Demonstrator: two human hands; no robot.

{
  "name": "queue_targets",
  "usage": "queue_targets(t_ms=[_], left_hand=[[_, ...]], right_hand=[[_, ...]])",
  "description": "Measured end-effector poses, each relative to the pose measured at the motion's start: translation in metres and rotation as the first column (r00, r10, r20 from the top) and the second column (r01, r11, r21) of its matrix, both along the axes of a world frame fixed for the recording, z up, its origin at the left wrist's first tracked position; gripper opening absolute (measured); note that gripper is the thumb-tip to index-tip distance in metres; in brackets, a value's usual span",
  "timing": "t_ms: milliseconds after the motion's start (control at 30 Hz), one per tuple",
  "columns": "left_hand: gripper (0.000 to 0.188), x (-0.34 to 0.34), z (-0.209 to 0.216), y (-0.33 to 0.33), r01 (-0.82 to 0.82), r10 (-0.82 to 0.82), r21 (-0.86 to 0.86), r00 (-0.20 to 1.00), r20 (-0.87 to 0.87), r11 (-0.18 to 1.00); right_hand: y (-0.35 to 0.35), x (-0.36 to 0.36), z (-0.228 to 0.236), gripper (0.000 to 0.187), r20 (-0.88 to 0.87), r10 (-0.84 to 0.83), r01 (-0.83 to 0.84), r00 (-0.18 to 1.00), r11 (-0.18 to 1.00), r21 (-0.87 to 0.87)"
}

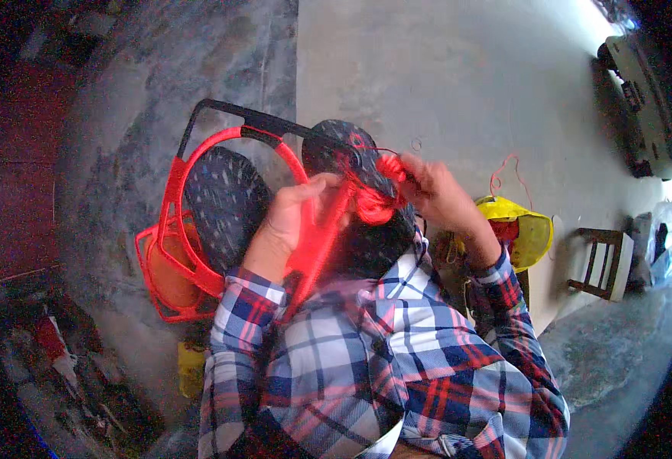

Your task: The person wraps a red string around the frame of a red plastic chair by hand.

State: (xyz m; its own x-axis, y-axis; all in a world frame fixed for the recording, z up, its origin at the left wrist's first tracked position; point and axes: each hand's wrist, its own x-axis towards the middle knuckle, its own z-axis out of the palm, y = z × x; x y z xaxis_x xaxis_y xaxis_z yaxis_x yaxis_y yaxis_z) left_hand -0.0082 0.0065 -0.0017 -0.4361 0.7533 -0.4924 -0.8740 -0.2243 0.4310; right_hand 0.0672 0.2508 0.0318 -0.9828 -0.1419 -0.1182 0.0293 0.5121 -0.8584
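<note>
A dark metal frame (212, 115) with a ring and bars wrapped in red cord leans across my lap. My left hand (298, 218) is closed around a red-wrapped bar of it, near the corner. My right hand (431, 191) pinches a small bundle of red cord (391, 168) at that corner. Another looped hank of red cord (374, 208) hangs just below, between my hands. A thin strand arcs above the right fingers. My speckled dark trousers show behind the frame and inside its ring.
A yellow container (535, 237) holding red cord stands to my right, with a loose strand (504, 172) trailing on the floor. Farther right are a small dark-framed stool (602, 264) and a parked vehicle (646, 107). Another red frame (146, 268) around an orange round thing (172, 264) lies left.
</note>
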Motion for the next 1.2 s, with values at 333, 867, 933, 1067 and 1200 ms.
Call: queue_targets(t_ms=[333, 867, 933, 1067, 1200], left_hand=[[0.042, -0.003, 0.0, -0.013, -0.119, 0.111, 0.096, 0.99, 0.081, 0.988], [0.042, -0.011, -0.017, -0.014, -0.02, -0.001, 0.248, 0.996, 0.085, 0.968], [0.04, -0.009, 0.001, -0.009, -0.046, 0.038, 0.18, 0.998, 0.046, 0.983], [0.041, -0.003, -0.004, -0.009, -0.286, 0.281, -0.028, 0.953, -0.113, 0.958], [0.051, 0.002, -0.009, -0.006, -0.407, 0.362, -0.049, 0.856, -0.368, 0.912]], right_hand=[[0.076, 0.088, -0.035, 0.013, 0.336, -0.588, 0.573, 0.736, 0.277, -0.772], [0.09, 0.122, -0.168, 0.02, 0.449, -0.658, 0.796, 0.605, 0.518, -0.314], [0.083, 0.092, -0.144, 0.025, 0.469, -0.595, 0.749, 0.653, 0.417, -0.515], [0.039, 0.007, -0.059, 0.022, 0.248, -0.416, 0.478, 0.875, 0.824, -0.304], [-0.014, -0.046, -0.02, 0.015, -0.438, 0.089, -0.025, 0.894, 0.988, 0.149]])
